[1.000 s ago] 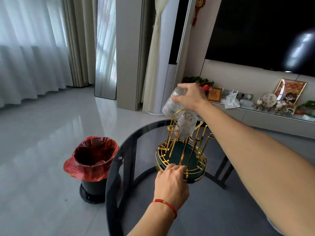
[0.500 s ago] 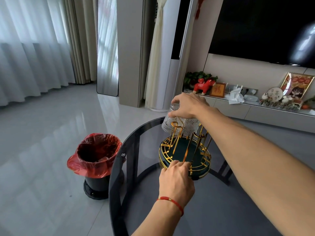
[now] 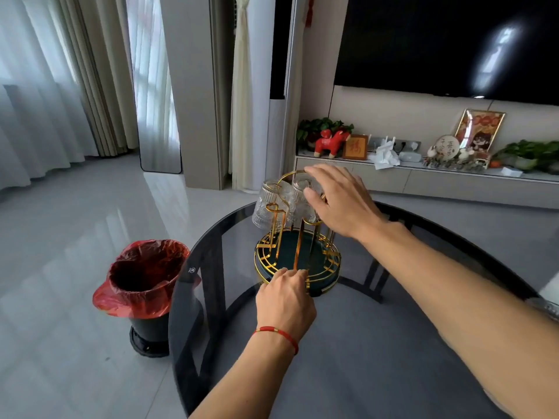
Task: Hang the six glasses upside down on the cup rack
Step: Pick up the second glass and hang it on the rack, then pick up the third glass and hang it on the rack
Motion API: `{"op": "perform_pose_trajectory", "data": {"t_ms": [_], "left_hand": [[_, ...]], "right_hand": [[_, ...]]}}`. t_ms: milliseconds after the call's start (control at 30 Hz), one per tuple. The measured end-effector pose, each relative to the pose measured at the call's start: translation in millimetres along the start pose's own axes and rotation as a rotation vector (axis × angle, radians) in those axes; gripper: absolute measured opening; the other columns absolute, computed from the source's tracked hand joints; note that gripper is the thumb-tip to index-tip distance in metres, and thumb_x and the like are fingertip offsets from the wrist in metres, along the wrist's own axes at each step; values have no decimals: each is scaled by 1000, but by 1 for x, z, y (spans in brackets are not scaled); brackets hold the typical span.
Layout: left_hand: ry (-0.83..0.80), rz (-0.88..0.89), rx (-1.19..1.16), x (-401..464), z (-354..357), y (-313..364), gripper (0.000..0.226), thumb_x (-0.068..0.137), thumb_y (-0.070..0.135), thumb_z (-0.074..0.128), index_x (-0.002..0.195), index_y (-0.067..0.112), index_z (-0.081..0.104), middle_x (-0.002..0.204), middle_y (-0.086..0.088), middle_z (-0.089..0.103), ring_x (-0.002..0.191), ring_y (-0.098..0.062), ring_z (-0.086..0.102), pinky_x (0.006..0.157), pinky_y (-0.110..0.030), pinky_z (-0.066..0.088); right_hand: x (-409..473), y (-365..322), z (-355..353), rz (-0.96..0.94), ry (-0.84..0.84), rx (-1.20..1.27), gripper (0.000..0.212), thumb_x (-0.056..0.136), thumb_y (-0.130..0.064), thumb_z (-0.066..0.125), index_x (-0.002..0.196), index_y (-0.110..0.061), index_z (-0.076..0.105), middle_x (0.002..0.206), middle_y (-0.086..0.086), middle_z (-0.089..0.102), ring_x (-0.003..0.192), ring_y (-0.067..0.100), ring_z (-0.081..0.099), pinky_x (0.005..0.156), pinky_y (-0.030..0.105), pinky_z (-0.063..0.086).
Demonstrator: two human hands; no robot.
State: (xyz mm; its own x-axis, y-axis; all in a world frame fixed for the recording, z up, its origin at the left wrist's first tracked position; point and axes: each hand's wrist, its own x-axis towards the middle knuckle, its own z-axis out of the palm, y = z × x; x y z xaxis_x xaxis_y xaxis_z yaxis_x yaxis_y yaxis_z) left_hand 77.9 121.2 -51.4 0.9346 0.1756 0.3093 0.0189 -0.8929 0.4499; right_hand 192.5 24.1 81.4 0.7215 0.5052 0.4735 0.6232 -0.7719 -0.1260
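A gold wire cup rack [image 3: 298, 255] with a dark green base stands on the round dark glass table [image 3: 348, 343]. Two ribbed clear glasses hang upside down on its far prongs: one at the left [image 3: 266, 204], one beside it [image 3: 298, 201]. My left hand [image 3: 286, 300], with a red string at the wrist, grips the rack's near rim. My right hand [image 3: 338, 198] hovers over the rack's right side with fingers spread, holding nothing, its fingertips close to the second glass.
A black bin with a red bag [image 3: 145, 285] stands on the floor left of the table. A low TV cabinet [image 3: 423, 179] with ornaments runs along the far wall. Something pale shows at the table's right edge [image 3: 549, 300].
My right hand lowered a glass onto a rack prong and let go of it. It now hangs beside the first glass, and the hand has opened and drawn to the right.
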Motion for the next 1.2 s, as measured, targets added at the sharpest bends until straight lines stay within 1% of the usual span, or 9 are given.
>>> {"op": "perform_pose_trajectory", "data": {"t_ms": [100,167,267,333,500,600,733,900,1200], "left_hand": [[-17,-9,28,-3,1,5,46,87,11,55,129,25,63,120,2,69,116,-21,59,71,-38,52],[-41,-8,60,-7,2,8,49,85,15,57,133,25,60,125,2,65,121,-21,54,71,-38,50],[-92,62,90,-16,7,23,54,82,17,61,136,23,58,133,0,62,129,-24,49,88,-46,56],[-142,136,32,-27,11,38,58,81,17,63,138,22,58,140,-1,59,133,-26,48,98,-49,52],[-205,307,-105,-52,18,74,58,83,16,66,140,23,58,145,-1,58,137,-24,47,111,-40,42],[-197,291,-213,-68,19,94,56,83,15,66,138,23,59,141,-1,61,134,-23,50,110,-34,41],[-206,233,-323,-81,19,109,54,84,14,66,137,24,59,136,-3,64,127,-23,56,106,-41,49],[-228,141,-452,-85,16,113,49,86,11,66,133,23,60,124,-3,69,115,-17,61,95,-42,57],[-248,180,-471,-93,12,114,45,89,12,66,131,25,61,117,4,69,109,-12,64,89,-37,61]], "right_hand": [[-76,16,-13,62,82,54,62,102,-45,41,154,-12,43,155,8,53,141,25,48,116,45,35],[-128,22,-19,105,92,31,60,99,-47,42,146,-11,52,146,8,60,135,27,53,113,44,38],[-200,33,-27,139,110,-47,46,93,-38,54,128,-9,65,128,7,69,122,29,61,107,43,43],[-236,42,-33,191,106,-90,43,88,-35,59,121,-10,69,122,6,70,119,31,61,106,45,46],[-273,62,-62,476,95,-177,40,81,-35,68,115,-15,71,118,5,72,116,34,59,97,47,48],[-284,70,-77,653,47,-293,56,80,-49,65,125,-16,67,125,9,69,118,37,56,97,49,44],[-301,74,-81,778,-93,-415,78,83,-67,52,138,-12,52,135,16,64,128,40,48,105,55,37],[-305,75,-82,761,-156,-485,74,90,-65,49,143,-13,45,136,18,64,136,41,43,118,64,22],[-300,71,-76,754,-216,-527,75,93,-61,51,148,-12,37,137,26,62,140,47,41,121,68,13]]}}
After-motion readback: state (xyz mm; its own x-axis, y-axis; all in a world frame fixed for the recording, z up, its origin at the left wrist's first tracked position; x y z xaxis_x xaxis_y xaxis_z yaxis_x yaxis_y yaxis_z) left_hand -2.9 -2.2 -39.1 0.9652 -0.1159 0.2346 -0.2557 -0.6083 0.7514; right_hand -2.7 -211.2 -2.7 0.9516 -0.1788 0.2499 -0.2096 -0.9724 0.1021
